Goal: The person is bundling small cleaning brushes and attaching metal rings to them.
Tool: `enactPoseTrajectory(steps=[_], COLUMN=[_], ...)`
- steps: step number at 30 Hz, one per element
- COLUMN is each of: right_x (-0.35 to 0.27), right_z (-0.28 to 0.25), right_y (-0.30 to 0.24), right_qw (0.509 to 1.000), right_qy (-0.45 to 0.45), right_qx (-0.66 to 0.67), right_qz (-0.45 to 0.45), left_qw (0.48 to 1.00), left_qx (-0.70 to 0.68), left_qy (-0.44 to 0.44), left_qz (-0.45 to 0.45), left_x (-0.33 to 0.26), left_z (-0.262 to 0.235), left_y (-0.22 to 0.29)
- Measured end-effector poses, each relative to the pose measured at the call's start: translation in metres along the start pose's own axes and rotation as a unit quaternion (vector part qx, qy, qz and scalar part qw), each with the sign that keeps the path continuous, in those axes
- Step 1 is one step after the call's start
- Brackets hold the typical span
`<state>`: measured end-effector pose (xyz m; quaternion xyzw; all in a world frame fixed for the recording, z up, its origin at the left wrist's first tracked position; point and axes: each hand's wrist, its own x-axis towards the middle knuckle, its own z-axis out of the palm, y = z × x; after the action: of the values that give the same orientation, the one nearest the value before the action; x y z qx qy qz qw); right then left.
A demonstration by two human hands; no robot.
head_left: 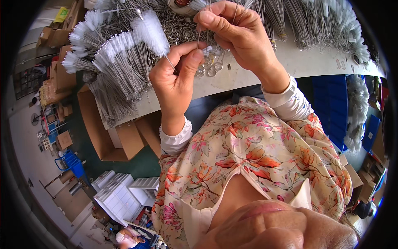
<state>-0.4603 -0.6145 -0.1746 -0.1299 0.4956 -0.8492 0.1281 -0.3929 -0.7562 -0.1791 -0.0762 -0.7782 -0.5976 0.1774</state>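
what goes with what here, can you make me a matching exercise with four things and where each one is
Things:
1. white bristle brush
2. metal rings
3. open cardboard box
4. white plastic crates

Places:
A. on the floor, lower left
B. below the table's left edge
C. on the table under the right hand
D. above the left hand, on a wire stem

Pairs: 1-D, 2-C, 3-B, 4-A

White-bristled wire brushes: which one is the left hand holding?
The large white brush whose wire stem runs down into the left hand's pinch; the other brushes lie loose on the white table.
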Motion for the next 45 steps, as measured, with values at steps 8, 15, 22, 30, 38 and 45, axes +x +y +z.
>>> enactPoseTrajectory(steps=[8, 15, 22, 30, 38, 45], right_x=[0.001, 0.002, 0.000, 0.010, 0.004, 0.006], right_z=[-0.005, -0.005, -0.007, -0.017, -0.017, -0.013], right_y=[0.013, 0.012, 0.007, 0.011, 0.005, 0.000], right_qw=[0.993, 0.997, 0.999, 0.964, 0.979, 0.985], right_qy=[-0.062, -0.057, -0.019, 0.019, -0.068, -0.122], right_qx=[-0.011, 0.019, 0.038, -0.101, -0.144, -0.106], right_qz=[-0.096, -0.054, -0.010, -0.243, -0.124, -0.054], left_qw=[0.997, 0.985, 0.996, 0.995, 0.999, 0.996], left_qx=[-0.065, -0.173, -0.091, -0.067, -0.053, -0.081], left_qy=[-0.003, 0.003, 0.001, 0.049, -0.002, -0.032], left_qz=[0.033, -0.011, 0.015, 0.053, 0.002, -0.031], left_x=[0.000, 0.000, -0.005, -0.005, -0.005, -0.005], left_z=[0.002, 0.003, 0.003, 0.010, 0.009, 0.004], left_y=[0.000, -0.002, -0.002, -0.007, -0.005, -0.007])
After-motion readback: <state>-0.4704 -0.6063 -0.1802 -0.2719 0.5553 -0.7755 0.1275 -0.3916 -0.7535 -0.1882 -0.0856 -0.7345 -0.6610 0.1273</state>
